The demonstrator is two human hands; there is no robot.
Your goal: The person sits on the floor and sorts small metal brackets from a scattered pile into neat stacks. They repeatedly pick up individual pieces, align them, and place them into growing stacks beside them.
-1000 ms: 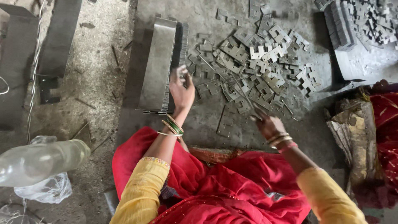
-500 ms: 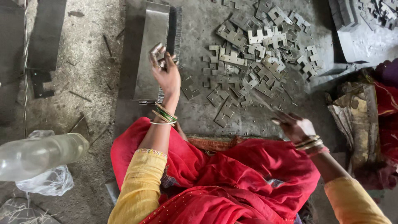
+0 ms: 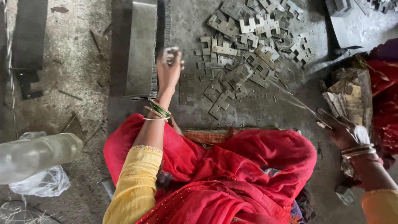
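Note:
My left hand [image 3: 168,70] is raised over the floor and closed on a few small flat metal pieces. It sits at the right edge of a long stack of thin metal plates [image 3: 141,49]. My right hand [image 3: 342,132] is low at the right and grips a thin metal rod [image 3: 296,101] that points up-left towards a heap of flat grey metal stampings [image 3: 248,45] spread on the concrete floor. A red cloth [image 3: 232,174] covers my lap between both arms.
A clear plastic bottle [image 3: 39,154] lies at the lower left on a crumpled plastic bag [image 3: 41,182]. A dark metal channel [image 3: 29,35] lies at the far left. A worn bundle of cardboard [image 3: 352,97] is at the right, and a metal tray [image 3: 356,27] at the top right.
My left hand has lifted away from the heap and gone up to the stack of plates with pieces in it. My right hand has drawn back to the right with the rod.

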